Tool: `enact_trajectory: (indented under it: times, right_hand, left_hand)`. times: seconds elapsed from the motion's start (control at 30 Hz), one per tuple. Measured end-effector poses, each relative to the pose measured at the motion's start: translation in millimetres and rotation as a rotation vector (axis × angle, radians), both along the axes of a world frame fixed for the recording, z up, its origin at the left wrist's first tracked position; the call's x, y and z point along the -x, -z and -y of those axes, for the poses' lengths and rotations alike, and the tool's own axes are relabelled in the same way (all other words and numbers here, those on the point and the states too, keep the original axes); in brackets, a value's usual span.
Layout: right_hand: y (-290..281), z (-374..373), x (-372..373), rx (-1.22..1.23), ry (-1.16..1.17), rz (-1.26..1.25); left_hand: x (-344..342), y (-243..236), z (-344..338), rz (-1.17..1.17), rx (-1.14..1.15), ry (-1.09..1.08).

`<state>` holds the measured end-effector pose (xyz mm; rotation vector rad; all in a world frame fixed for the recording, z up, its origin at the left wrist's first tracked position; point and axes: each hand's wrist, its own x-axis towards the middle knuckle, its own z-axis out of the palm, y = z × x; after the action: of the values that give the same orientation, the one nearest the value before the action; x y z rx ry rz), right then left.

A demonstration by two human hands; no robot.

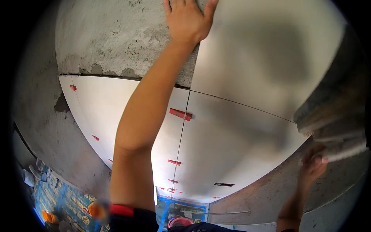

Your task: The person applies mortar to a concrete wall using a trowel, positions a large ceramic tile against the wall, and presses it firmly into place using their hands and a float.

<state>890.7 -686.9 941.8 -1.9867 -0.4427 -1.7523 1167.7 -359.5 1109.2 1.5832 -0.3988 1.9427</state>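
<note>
My left arm reaches up across the view, and my left hand (188, 17) lies spread at the left edge of the upper white tile (247, 50), over rough grey cement (112, 38). Its fingertips run out of the picture. At lower right my right hand (313, 166) is closed on a pale, long tool (346, 150) with a bit of pink by the fingers; motion smears it, so its kind does not show. Below the upper tile sit two more white tiles, a left one (104, 100) and a right one (232, 143). Red wedges (181, 114) stick out of the seam between them.
A bare grey wall (42, 116) stands at left, and a dark rough surface (336, 96) at right. Printed blue sheeting (69, 197) covers the floor, with orange-topped objects (96, 210) on it. A pink round container (180, 222) shows at the bottom.
</note>
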Motion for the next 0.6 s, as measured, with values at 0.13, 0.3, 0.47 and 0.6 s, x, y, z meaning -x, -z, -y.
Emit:
enact_trajectory:
  times: [0.13,0.3,0.47,0.6]
  right_hand:
    - [-50.9,5.3,-55.5,-0.389,0.17,-0.419]
    - [-78.9,7.6,-57.2,-0.541,0.043,-0.419]
    - [-88.7,-52.2,-50.7,-0.631,0.021,-0.255]
    - [-64.6,-33.0,-15.5,-0.415,-0.022,-0.07]
  left_hand:
    - [-2.6,0.6,11.2,0.006,0.038,0.013]
    - [-8.5,0.1,13.1,0.051,0.094,-0.025]
    - [-16.4,5.5,6.4,0.031,0.099,-0.036]
    - [-17.3,1.5,9.7,0.109,0.141,0.013]
